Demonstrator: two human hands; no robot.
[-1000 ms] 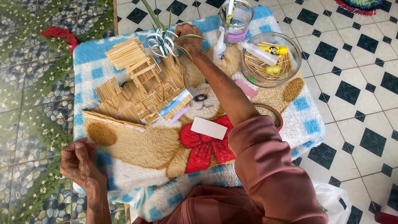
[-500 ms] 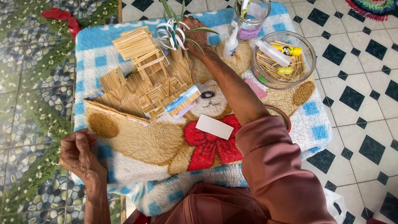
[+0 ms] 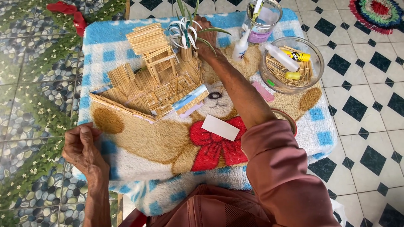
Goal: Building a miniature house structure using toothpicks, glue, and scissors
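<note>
Your right hand is stretched to the far edge of the table, fingers curled around the small green-leaved plant with white ribbon curls that stands in a little stick-clad pot at the back of the stick-built model house. How tightly the fingers close cannot be told, as leaves and ribbon hide the fingertips. Keep that grip low on the pot rather than on the thin leaves, and move it straight, because the stilted hut with its slatted roof stands just beside it and the glued sticks look brittle.

Your left hand rests at the near left edge of the fluffy blue-and-white checked blanket with a brown teddy bear and red bow, fingers loosely bent and pinching the pile; it holds no tool. Let it steady the cloth so the model's flat, wedge-shaped base does not slide on the soft nap.

A white rectangular card lies on the bow. To the right stand a round clear glass bowl of thin pale sticks with glue tubes, a small white glue bottle and a clear glass jar; keep your sleeve away from them.
</note>
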